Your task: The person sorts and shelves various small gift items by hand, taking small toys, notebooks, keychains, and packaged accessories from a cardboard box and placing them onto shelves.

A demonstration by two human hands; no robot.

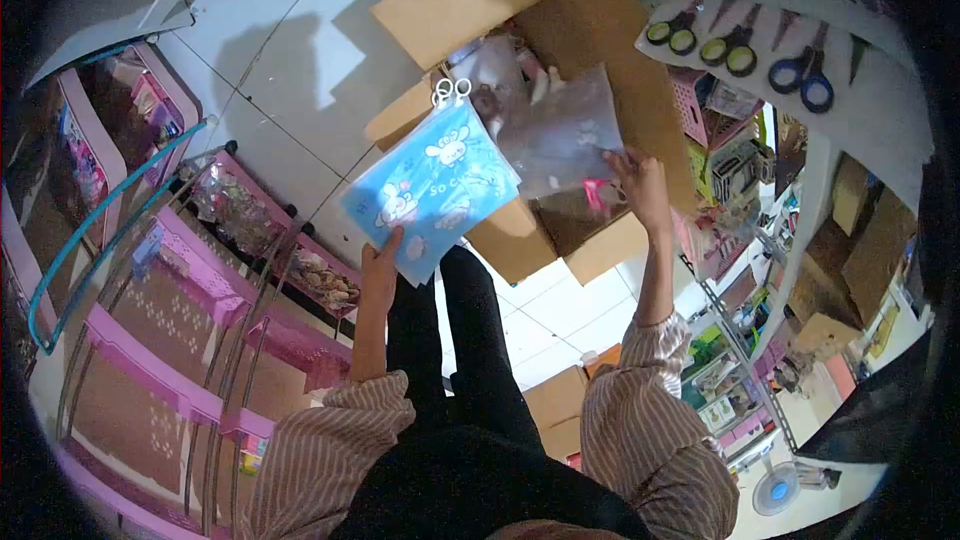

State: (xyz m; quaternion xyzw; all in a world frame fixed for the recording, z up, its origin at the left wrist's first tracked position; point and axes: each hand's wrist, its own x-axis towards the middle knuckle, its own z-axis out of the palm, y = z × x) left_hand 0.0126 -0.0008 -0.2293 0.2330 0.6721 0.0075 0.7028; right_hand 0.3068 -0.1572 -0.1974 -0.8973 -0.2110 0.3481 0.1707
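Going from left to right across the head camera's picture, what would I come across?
A teal hoop → a blue pouch held by the left hand → the right hand at the edge of a clear bag → the middle green-handled scissors → the blue-handled scissors.

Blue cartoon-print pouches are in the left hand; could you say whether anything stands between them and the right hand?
Yes: a translucent plastic bag, held by the right hand, spans the gap to the blue cartoon-print pouches, over the cardboard box.
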